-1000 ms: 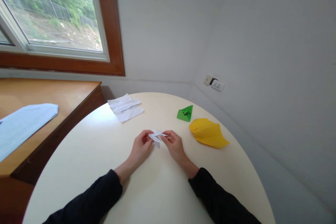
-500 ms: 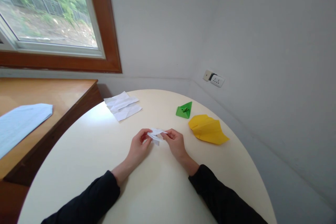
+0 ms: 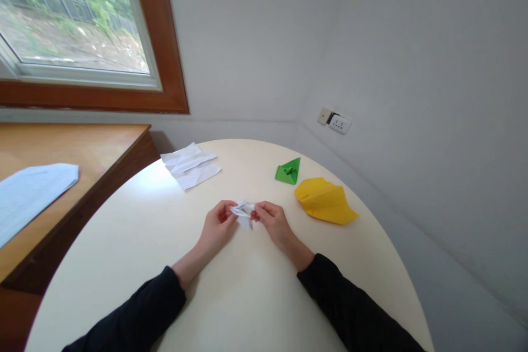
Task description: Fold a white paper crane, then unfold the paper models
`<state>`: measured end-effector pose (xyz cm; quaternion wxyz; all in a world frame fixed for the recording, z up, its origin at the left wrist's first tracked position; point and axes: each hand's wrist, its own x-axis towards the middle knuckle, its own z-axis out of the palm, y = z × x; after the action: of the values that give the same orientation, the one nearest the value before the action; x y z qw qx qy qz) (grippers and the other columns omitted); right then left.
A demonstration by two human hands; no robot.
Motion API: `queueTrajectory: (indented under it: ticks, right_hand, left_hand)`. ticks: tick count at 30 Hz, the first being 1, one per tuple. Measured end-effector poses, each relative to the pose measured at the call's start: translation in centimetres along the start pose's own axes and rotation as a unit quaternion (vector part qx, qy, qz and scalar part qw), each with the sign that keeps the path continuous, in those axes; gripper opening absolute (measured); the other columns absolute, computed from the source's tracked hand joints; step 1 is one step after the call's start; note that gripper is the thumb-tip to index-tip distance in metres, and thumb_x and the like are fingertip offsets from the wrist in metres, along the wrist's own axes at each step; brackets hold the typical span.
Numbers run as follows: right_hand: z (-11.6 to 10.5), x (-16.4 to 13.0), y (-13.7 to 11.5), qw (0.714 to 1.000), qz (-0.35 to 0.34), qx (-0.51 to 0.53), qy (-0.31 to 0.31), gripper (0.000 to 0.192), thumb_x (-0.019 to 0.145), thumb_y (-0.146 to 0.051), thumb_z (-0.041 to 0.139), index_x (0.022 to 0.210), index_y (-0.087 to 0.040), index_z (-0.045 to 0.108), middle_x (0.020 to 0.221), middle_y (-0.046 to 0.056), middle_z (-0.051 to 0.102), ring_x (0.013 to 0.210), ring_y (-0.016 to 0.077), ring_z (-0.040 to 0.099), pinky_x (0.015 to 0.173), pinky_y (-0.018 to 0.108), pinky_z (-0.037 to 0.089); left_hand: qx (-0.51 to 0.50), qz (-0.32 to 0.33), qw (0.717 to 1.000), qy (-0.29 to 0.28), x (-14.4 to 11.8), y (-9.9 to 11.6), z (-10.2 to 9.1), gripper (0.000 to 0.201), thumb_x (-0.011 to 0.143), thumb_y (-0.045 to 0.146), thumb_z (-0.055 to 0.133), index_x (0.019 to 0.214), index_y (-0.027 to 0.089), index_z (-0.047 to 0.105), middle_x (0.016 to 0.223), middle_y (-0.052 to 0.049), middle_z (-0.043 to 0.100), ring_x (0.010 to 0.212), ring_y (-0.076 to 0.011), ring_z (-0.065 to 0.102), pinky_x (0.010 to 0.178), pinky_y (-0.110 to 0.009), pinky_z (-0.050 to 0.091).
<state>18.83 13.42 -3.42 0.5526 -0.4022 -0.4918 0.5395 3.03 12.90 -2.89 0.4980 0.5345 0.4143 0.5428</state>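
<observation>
A small white folded paper piece [image 3: 243,212] is held just above the round cream table [image 3: 231,297], near its middle. My left hand [image 3: 216,226] pinches its left end and my right hand [image 3: 272,223] pinches its right end, fingertips close together. Both arms wear black sleeves. A green folded paper figure [image 3: 288,171] and a yellow folded paper shape [image 3: 324,201] lie to the right of my hands.
A creased white sheet [image 3: 190,165] lies at the table's far left edge. A wooden desk [image 3: 66,148] with a pale blue paper [image 3: 28,192] stands to the left under a window. A wall socket [image 3: 335,121] is behind the table.
My fingertips have come closer together on the white paper piece, which looks more bunched now. The view shifted slightly; the other papers stay where they were.
</observation>
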Motion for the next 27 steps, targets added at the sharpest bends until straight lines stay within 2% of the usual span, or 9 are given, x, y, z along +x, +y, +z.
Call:
queueTrajectory:
  ticks: [4, 7, 11, 14, 20, 23, 27]
  right_hand:
    - [0.1, -0.1, -0.2, 0.996, 0.049, 0.076, -0.025, 0.022, 0.062, -0.038, 0.071, 0.063, -0.017, 0.065, 0.057, -0.001, 0.06, 0.057, 0.0118, 0.053, 0.061, 0.027, 0.042]
    - [0.1, -0.1, -0.3, 0.993, 0.063, 0.089, -0.038, 0.023, 0.06, -0.038, 0.072, 0.062, -0.017, 0.064, 0.056, -0.002, 0.058, 0.056, 0.0114, 0.052, 0.06, 0.027, 0.041]
    - [0.1, -0.1, -0.3, 0.995, 0.059, 0.072, -0.045, 0.023, 0.062, -0.038, 0.071, 0.064, -0.016, 0.064, 0.056, -0.002, 0.058, 0.056, 0.0114, 0.052, 0.06, 0.026, 0.041]
    - [0.1, -0.1, -0.1, 0.997, 0.048, 0.051, -0.044, 0.021, 0.063, -0.036, 0.07, 0.063, -0.016, 0.064, 0.054, -0.002, 0.058, 0.055, 0.0107, 0.05, 0.059, 0.025, 0.039]
    - [-0.1, -0.2, 0.1, 0.998, 0.008, -0.001, -0.064, 0.019, 0.067, -0.035, 0.067, 0.062, -0.017, 0.063, 0.055, -0.003, 0.057, 0.054, 0.0104, 0.049, 0.057, 0.024, 0.039]
    - [0.1, -0.4, -0.2, 0.996, -0.013, -0.047, -0.069, 0.02, 0.068, -0.036, 0.065, 0.061, -0.018, 0.062, 0.055, -0.003, 0.057, 0.054, 0.0111, 0.05, 0.056, 0.024, 0.04]
    - [0.6, -0.6, -0.7, 0.993, -0.029, -0.099, -0.06, 0.02, 0.068, -0.037, 0.064, 0.059, -0.018, 0.062, 0.053, -0.003, 0.056, 0.051, 0.0114, 0.049, 0.053, 0.024, 0.04]
  left_hand:
    - [0.003, -0.016, 1.0, -0.015, 0.0, 0.0, -0.1, 0.023, 0.067, 0.032, 0.066, 0.081, 0.016, 0.058, 0.073, -0.001, 0.063, 0.069, -0.0146, 0.058, 0.067, -0.026, 0.045]
    - [0.022, -0.002, 1.0, -0.007, 0.0, -0.3, -0.1, 0.023, 0.067, 0.032, 0.065, 0.082, 0.017, 0.058, 0.077, -0.002, 0.063, 0.073, -0.0161, 0.059, 0.069, -0.028, 0.046]
    - [0.116, 0.092, 0.987, 0.055, -0.2, -0.5, -0.2, 0.026, 0.064, 0.024, 0.065, 0.089, 0.019, 0.06, 0.095, -0.006, 0.061, 0.095, -0.0213, 0.056, 0.086, -0.036, 0.044]
    - [0.17, 0.137, 0.975, 0.052, -0.4, -0.3, -0.2, 0.033, 0.064, 0.018, 0.062, 0.097, 0.021, 0.061, 0.11, -0.007, 0.059, 0.109, -0.0233, 0.052, 0.095, -0.039, 0.038]
    - [0.138, 0.073, 0.987, -0.025, -0.7, 0.0, 0.1, 0.025, 0.065, 0.017, 0.059, 0.09, 0.018, 0.061, 0.086, -0.004, 0.067, 0.081, -0.019, 0.061, 0.074, -0.029, 0.046]
    - [0.164, 0.08, 0.982, -0.037, -0.9, 0.3, 0.3, 0.018, 0.065, 0.018, 0.061, 0.083, 0.018, 0.062, 0.076, -0.003, 0.065, 0.069, -0.0167, 0.059, 0.064, -0.027, 0.045]
    - [0.216, 0.126, 0.967, -0.042, -1.2, 0.7, 0.4, 0.013, 0.062, 0.012, 0.058, 0.074, 0.019, 0.061, 0.068, 0.0, 0.061, 0.062, -0.0144, 0.055, 0.058, -0.024, 0.041]
